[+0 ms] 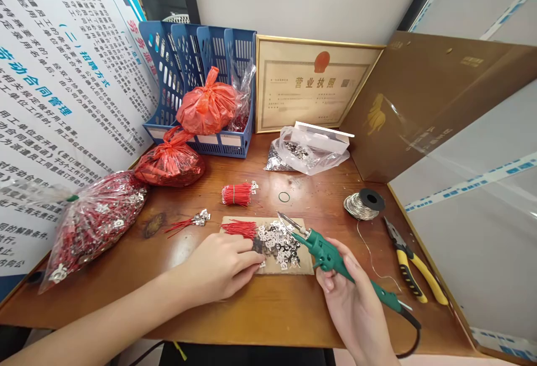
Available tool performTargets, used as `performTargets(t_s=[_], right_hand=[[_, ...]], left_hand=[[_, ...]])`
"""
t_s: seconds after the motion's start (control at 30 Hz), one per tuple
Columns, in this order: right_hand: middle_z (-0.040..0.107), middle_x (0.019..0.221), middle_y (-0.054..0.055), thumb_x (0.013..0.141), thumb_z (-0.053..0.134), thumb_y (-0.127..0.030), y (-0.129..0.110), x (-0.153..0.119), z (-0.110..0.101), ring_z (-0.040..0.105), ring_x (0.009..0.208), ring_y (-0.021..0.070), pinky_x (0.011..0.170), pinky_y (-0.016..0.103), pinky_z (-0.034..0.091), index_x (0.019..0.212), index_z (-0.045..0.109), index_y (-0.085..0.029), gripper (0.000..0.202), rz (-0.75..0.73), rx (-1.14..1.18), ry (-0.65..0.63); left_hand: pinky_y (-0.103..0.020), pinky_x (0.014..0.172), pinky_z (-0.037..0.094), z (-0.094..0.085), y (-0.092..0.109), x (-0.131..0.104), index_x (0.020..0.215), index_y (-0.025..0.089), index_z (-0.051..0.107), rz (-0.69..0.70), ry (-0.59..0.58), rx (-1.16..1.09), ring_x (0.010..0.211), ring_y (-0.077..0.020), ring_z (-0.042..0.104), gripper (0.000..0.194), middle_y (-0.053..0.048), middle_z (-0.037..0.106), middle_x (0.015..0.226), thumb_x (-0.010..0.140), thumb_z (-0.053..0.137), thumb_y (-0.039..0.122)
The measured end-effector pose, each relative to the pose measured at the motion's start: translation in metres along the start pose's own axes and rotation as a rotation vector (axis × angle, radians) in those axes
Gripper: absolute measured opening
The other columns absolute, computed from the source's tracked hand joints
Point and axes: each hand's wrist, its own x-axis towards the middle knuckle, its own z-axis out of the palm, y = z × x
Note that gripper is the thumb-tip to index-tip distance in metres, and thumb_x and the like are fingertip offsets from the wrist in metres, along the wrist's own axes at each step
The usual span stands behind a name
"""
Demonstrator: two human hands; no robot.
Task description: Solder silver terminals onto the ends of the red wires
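Note:
My right hand (350, 293) is wrapped round the handle of a green soldering iron (331, 255), whose metal tip points up and left over a pile of small silver metal tabs (282, 243). The pile lies on a piece of cardboard (308, 268), right of a row of short red wires (240, 228). At the cardboard's lower left, my left hand (229, 268) has its fingers drawn together and pressed down. One tab shows right by its fingertips; whether it is gripped is hidden. Farther left lie several red wires with tabs on their ends (188, 222).
Behind are a rubber-banded red wire bundle (237, 194) and a loose rubber band (284, 197). Right are a solder spool (363, 205) and yellow-black pliers (413, 265). Filled bags (100, 223), a blue file rack (222, 145) and a framed certificate (310, 92) line the edges.

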Motion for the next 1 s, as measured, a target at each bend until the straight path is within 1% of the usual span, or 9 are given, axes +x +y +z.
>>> performTargets(t_s=[0.07,0.13,0.23,0.3,0.5,0.7,0.77,0.9,1.0], right_hand=[[0.066,0.096,0.004,0.082,0.089,-0.055,0.001,-0.001,0.0,0.046,0.07,0.0122,0.062,0.022,0.05,0.116,0.084,-0.027,0.044,-0.001,-0.004,0.003],[0.067,0.096,0.004,0.081,0.09,-0.055,0.0,-0.001,0.0,0.045,0.07,0.0121,0.061,0.022,0.05,0.115,0.084,-0.027,0.045,0.0,-0.009,0.008],[0.067,0.099,0.005,0.077,0.092,-0.056,-0.003,0.0,0.002,0.045,0.068,0.0115,0.059,0.022,0.049,0.112,0.085,-0.026,0.047,0.012,-0.018,0.02],[0.068,0.1,0.005,0.074,0.094,-0.057,-0.005,0.0,0.004,0.046,0.068,0.0116,0.058,0.022,0.049,0.11,0.086,-0.026,0.048,0.018,-0.022,0.03],[0.068,0.098,0.005,0.07,0.096,-0.057,-0.007,0.0,0.007,0.045,0.068,0.012,0.058,0.022,0.049,0.109,0.086,-0.027,0.05,0.024,-0.035,0.044],[0.067,0.096,0.005,0.07,0.095,-0.059,-0.007,0.0,0.007,0.043,0.068,0.0124,0.058,0.022,0.049,0.108,0.086,-0.028,0.05,0.022,-0.044,0.039],[0.067,0.096,0.005,0.07,0.095,-0.059,-0.007,0.0,0.007,0.043,0.069,0.0127,0.058,0.022,0.048,0.108,0.086,-0.027,0.05,0.019,-0.045,0.039],[0.068,0.095,0.005,0.071,0.095,-0.059,-0.006,0.001,0.007,0.044,0.069,0.0127,0.058,0.022,0.049,0.108,0.086,-0.027,0.049,0.017,-0.043,0.032],[0.067,0.092,0.005,0.071,0.095,-0.059,-0.005,0.001,0.006,0.044,0.067,0.0124,0.058,0.022,0.049,0.108,0.086,-0.028,0.048,0.02,-0.041,0.03]], left_hand=[[-0.037,0.059,0.035,0.001,0.001,-0.002,0.099,0.023,0.076,0.001,0.04,0.014,0.066,-0.0198,0.062,0.024,0.001,0.066,0.076,0.109,0.054,0.025],[-0.037,0.059,0.036,0.001,0.001,-0.003,0.098,0.023,0.075,-0.008,0.064,0.007,0.066,-0.0193,0.062,0.025,0.001,0.066,0.076,0.11,0.054,0.027],[-0.035,0.059,0.035,0.001,0.0,-0.001,0.111,0.024,0.076,-0.002,0.056,-0.012,0.067,-0.0184,0.063,0.025,0.001,0.067,0.079,0.112,0.052,0.03],[-0.035,0.057,0.033,0.002,-0.003,0.001,0.115,0.026,0.077,0.018,0.04,-0.01,0.067,-0.0177,0.063,0.029,0.001,0.066,0.079,0.114,0.049,0.032],[-0.035,0.056,0.033,0.008,-0.007,0.013,0.1,0.023,0.077,0.066,0.081,0.01,0.062,-0.0158,0.059,0.041,0.001,0.065,0.075,0.118,0.042,0.035],[-0.035,0.059,0.036,0.011,-0.003,0.018,0.08,0.019,0.068,0.074,0.122,0.033,0.062,-0.0169,0.057,0.049,0.0,0.064,0.073,0.117,0.042,0.037],[-0.034,0.059,0.036,0.011,-0.002,0.018,0.083,0.019,0.069,0.063,0.135,0.028,0.062,-0.017,0.058,0.047,0.0,0.064,0.074,0.117,0.043,0.038],[-0.034,0.056,0.034,0.013,0.001,0.017,0.103,0.023,0.076,0.04,0.149,0.005,0.064,-0.0167,0.059,0.039,0.001,0.065,0.076,0.117,0.044,0.039],[-0.035,0.054,0.031,0.015,0.002,0.015,0.099,0.024,0.078,0.036,0.154,-0.001,0.061,-0.0166,0.056,0.04,0.002,0.062,0.072,0.117,0.044,0.038]])
